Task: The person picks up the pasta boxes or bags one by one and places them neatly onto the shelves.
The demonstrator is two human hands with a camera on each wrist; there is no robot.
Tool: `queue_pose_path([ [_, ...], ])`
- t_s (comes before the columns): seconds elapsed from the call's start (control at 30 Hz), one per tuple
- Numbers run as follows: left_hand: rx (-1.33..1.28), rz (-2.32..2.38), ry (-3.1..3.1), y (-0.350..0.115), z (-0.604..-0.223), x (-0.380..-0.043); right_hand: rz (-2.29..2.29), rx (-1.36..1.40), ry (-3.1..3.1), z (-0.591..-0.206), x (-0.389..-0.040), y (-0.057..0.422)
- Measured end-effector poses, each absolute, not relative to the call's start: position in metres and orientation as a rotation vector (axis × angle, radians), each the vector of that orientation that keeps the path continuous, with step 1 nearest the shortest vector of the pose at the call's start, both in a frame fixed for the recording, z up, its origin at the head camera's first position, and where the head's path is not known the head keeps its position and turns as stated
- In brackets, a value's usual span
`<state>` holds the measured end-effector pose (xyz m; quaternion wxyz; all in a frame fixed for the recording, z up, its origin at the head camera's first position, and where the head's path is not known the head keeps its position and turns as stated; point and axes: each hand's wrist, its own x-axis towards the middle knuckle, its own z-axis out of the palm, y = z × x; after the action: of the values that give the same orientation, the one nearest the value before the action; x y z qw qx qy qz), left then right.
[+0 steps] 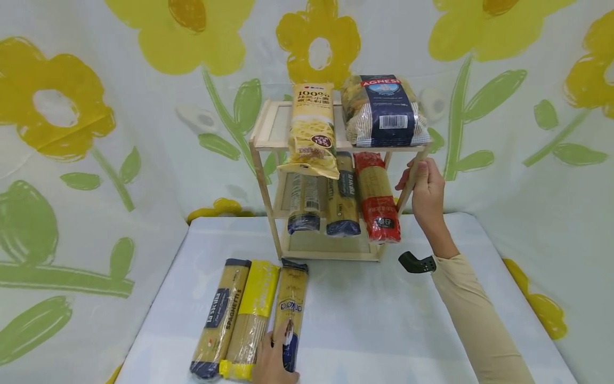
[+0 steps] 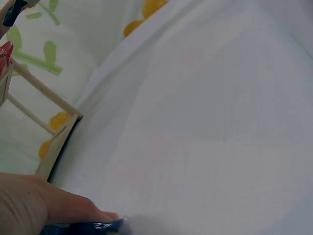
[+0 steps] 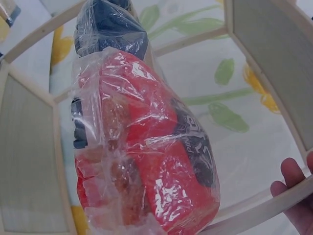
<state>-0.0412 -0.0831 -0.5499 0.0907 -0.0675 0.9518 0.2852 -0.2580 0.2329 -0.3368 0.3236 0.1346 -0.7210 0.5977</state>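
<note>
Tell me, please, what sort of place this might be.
Probably a staged tabletop set: flowered sheeting stands behind and beside a pale table, which bears a rack of pasta packs.

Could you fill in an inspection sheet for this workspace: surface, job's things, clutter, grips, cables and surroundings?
Surface: pale table.
Job's things: blue-labelled spaghetti pack, yellow pack and Ankara pack side by side on the table; wooden rack behind, with noodle bag and Agnesi bag on top, two blue-ended packs and red pack on the shelf below. The noodle bag overhangs the front edge.
Clutter: nothing seen.
Grips: left grip on the Ankara pack, how firmly unclear; right grip curled around a front post of the rack.
Cables: nothing seen.
Surroundings: flower-patterned cloth behind and at both sides; black device at the right wrist.
</note>
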Motion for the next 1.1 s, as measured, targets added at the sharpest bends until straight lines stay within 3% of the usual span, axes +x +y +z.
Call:
queue_pose_path([
  [0.23, -0.243, 1.275, 2.813, -0.088, -0.551, -0.036, 1.572, 0.369, -1.862, -0.338, -0.259, 0.23],
  [0.6, -0.112, 1.538, 2.84, -0.087, -0.535, -0.03, 1.567, 0.37, -1.89, -0.34, -0.26, 0.228],
  [1.1, -0.428, 1.793, 2.608, -0.062, -0.499, -0.037, 1.553, 0.366, -1.891, -0.336, -0.259, 0.23],
])
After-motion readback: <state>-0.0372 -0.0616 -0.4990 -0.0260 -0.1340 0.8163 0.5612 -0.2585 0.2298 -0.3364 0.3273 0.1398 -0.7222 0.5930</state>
